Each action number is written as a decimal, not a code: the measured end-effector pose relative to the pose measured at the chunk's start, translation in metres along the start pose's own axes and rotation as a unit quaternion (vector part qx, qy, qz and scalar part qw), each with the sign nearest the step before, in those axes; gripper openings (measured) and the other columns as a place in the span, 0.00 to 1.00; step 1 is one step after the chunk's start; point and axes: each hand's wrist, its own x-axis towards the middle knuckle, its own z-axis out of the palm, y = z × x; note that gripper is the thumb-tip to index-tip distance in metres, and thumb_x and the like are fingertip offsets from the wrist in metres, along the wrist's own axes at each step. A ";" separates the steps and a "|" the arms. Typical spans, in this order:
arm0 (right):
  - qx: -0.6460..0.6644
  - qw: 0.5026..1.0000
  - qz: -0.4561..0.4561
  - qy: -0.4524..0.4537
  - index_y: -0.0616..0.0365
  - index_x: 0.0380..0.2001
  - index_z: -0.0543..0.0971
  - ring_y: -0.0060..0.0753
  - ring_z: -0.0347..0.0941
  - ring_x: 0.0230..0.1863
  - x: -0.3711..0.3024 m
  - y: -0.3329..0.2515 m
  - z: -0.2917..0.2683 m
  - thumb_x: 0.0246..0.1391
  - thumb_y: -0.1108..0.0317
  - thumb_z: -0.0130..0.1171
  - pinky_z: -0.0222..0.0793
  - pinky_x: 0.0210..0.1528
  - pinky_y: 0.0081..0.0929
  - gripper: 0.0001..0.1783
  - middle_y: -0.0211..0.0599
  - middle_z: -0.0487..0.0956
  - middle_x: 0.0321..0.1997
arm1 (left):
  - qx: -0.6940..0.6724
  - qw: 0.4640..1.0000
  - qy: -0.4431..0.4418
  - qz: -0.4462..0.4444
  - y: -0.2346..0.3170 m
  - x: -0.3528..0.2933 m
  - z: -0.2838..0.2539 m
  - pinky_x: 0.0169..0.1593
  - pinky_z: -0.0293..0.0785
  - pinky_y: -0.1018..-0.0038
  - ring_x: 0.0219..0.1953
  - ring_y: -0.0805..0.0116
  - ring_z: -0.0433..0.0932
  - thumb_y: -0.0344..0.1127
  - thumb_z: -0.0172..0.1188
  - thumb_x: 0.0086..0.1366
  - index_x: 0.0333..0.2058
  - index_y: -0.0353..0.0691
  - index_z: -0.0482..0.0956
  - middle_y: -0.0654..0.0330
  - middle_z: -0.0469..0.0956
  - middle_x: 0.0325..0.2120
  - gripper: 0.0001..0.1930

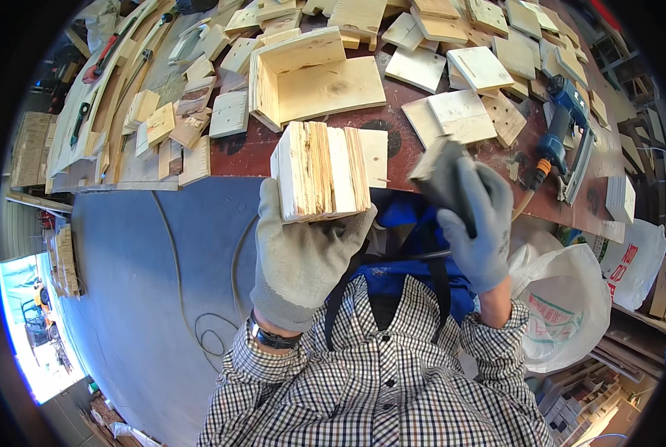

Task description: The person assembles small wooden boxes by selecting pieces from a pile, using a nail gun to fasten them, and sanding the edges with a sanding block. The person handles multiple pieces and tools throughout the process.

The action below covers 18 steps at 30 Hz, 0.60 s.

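My left hand, in a grey work glove, grips a thick block of layered plywood from below, its layered edges turned up. My right hand, gloved too, is closed round a dark grey block that looks like a sanding block; motion smears it. The dark block is to the right of the plywood, apart from it. Just past the plywood block, a flat wooden piece lies at the table edge. Behind it rests an open three-sided wooden assembly.
Many wooden squares cover the red-brown table. A blue nail gun with an orange hose fitting lies at the right. Long boards with hand tools run along the left. A white plastic bag hangs at the right; a hose crosses the floor.
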 end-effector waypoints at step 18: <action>0.413 0.888 0.201 0.036 0.65 0.77 0.58 0.39 0.70 0.67 0.012 -0.063 -0.030 0.71 0.51 0.58 0.69 0.66 0.33 0.42 0.49 0.69 0.70 | 0.231 0.962 0.000 0.146 0.001 -0.001 -0.010 0.67 0.77 0.52 0.66 0.52 0.74 0.61 0.50 0.79 0.73 0.38 0.60 0.52 0.69 0.68 0.37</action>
